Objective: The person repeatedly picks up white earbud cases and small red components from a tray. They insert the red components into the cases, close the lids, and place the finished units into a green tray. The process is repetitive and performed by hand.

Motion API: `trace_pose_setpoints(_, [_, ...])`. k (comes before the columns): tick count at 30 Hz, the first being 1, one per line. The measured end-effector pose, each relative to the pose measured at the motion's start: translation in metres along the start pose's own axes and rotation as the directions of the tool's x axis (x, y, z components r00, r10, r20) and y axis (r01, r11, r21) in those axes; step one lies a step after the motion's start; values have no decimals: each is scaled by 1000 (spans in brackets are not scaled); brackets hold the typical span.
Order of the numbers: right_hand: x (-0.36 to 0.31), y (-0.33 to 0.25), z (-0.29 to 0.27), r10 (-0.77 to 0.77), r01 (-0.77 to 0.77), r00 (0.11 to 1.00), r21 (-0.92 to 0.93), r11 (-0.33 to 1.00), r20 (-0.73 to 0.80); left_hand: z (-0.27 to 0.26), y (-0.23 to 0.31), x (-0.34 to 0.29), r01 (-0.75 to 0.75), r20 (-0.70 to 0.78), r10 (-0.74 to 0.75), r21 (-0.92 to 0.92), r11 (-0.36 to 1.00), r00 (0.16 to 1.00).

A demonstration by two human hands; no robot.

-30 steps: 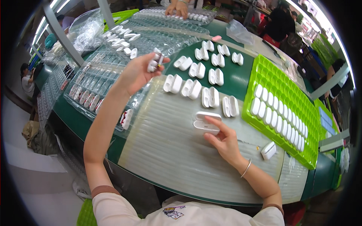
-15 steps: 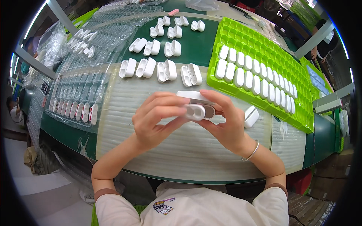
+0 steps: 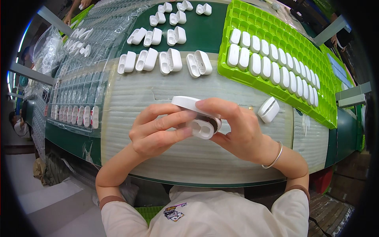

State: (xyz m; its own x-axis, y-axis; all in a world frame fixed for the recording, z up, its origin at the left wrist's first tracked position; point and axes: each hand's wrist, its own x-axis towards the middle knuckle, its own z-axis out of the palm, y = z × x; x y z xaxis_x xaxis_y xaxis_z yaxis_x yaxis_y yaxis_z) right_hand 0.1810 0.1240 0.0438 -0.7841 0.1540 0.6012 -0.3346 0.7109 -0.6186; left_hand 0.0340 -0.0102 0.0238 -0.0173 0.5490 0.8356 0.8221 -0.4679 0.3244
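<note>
Between my two hands, above the padded mat, is a white earbud charging case [image 3: 202, 130], its two round wells facing me. Its white outer part [image 3: 186, 102] sits above the wells, with a dark gap between. Fingers of my left hand [image 3: 156, 130] pinch the case from its left side. My right hand [image 3: 241, 132] grips the other side, index finger on the upper white part and thumb below. My fingers cover part of the case. On the mat just beyond my right hand lies another white case [image 3: 269, 110], slightly open.
Several open white cases [image 3: 170, 61] stand in rows ahead. A green tray [image 3: 272, 81] at the right holds rows of white cases. Clear plastic trays [image 3: 75, 96] with small white parts lie at the left. Another person's hand [image 3: 68, 19] shows at the far left.
My hands and the case have come nearer to me over the mat. The case has tilted, so its wells show more fully. The view has shifted, and another person's hand has appeared far left.
</note>
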Motion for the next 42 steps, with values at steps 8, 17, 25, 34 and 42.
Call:
trace_pose_setpoints(8, [10,7,-8,308,-523,847,581,623,432,-1,-1,5,117,50,-109,-201,973,993])
trace_pose_setpoints(17, [6,16,1,56,-367,875,584,724,481,3,7,2,107,116,-74,-311,944,990])
trace_pose_setpoints(25, [5,16,2,38,-318,887,549,773,460,3,8,5,66,75,-45,-310,948,996])
trace_pose_setpoints(34, [4,10,4,62,-358,868,534,766,493,5,3,2,-57,41,72,-301,952,997])
trace_pose_setpoints(42, [3,11,6,-10,-281,891,569,773,454,-5,5,7,-98,102,111,-125,987,989])
